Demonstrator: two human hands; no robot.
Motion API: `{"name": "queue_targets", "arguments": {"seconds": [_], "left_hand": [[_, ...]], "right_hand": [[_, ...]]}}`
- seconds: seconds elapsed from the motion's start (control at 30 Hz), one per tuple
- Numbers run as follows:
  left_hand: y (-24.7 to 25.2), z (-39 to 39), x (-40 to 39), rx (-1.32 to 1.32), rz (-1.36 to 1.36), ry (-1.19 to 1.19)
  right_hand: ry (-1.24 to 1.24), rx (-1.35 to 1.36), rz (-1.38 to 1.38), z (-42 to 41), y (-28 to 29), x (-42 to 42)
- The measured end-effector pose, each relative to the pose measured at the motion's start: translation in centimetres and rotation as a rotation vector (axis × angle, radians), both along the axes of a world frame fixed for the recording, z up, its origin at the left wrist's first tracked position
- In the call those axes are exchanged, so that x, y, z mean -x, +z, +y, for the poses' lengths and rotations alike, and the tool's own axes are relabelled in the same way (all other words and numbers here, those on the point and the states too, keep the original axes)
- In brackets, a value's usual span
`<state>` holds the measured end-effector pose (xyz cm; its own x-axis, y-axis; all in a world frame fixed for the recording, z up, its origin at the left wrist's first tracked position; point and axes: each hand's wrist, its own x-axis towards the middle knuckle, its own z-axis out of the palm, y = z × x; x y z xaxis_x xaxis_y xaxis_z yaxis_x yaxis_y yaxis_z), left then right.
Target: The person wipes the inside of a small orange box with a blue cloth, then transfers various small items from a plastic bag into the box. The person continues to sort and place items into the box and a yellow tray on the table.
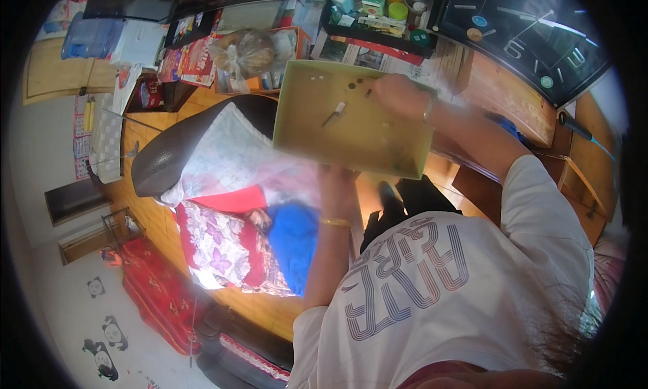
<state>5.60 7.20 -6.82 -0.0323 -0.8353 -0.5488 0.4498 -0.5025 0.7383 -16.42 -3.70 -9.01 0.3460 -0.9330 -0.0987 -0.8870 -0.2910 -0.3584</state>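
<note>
A shallow yellow-green rectangular box [354, 151] is held up in front of my body, its open top facing me. My left hand [338, 179] holds it at the near side, with the fingers hidden behind the box. Inside the box, near the far right corner, is my right hand [400, 96], fingers curled down; whether they pinch anything cannot be made out. Several small dark round pieces [353, 85] lie beside those fingertips. A small blade-like tool with a white end [340, 107] rests mid-box, and tiny white pieces [317, 77] sit towards the far left.
Beyond the box are a dark tray [379, 37] of bottles and small boxes, an orange-edged carton [304, 42] with a tied plastic bag [245, 49], and a large black clock [531, 34]. A cloth-draped dark chair [157, 156] stands left, near a red suitcase [157, 293].
</note>
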Motion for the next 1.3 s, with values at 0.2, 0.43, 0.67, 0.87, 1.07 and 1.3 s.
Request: {"name": "queue_targets", "arguments": {"seconds": [0.2, 0.43, 0.67, 0.87, 1.07, 1.3], "left_hand": [[-2.5, 0.7, -1.6, 0.313, -0.399, -0.155], [-1.1, 0.3, -0.4, 0.104, -0.128, -0.108], [-0.2, 0.4, -0.3, -0.036, -0.104, -0.091], [0.2, 0.5, 0.2, -0.030, -0.055, -0.033], [-0.2, 0.4, 0.5, -0.055, -0.038, -0.022], [-0.2, 0.2, 0.5, -0.023, -0.054, -0.054]], "right_hand": [[-0.035, 0.082, -0.215, -0.3, 3.5, 1.3], [0.014, 0.145, 0.080, -1.3, 1.0, -2.6], [0.025, 0.246, -0.024, -1.5, -1.2, -3.2], [-0.020, 0.201, -0.020, -1.3, -1.2, -3.2], [-0.026, 0.230, -0.038, -1.4, -1.1, -2.8], [-0.002, 0.222, -0.033, -1.4, -2.0, -2.4]]}}
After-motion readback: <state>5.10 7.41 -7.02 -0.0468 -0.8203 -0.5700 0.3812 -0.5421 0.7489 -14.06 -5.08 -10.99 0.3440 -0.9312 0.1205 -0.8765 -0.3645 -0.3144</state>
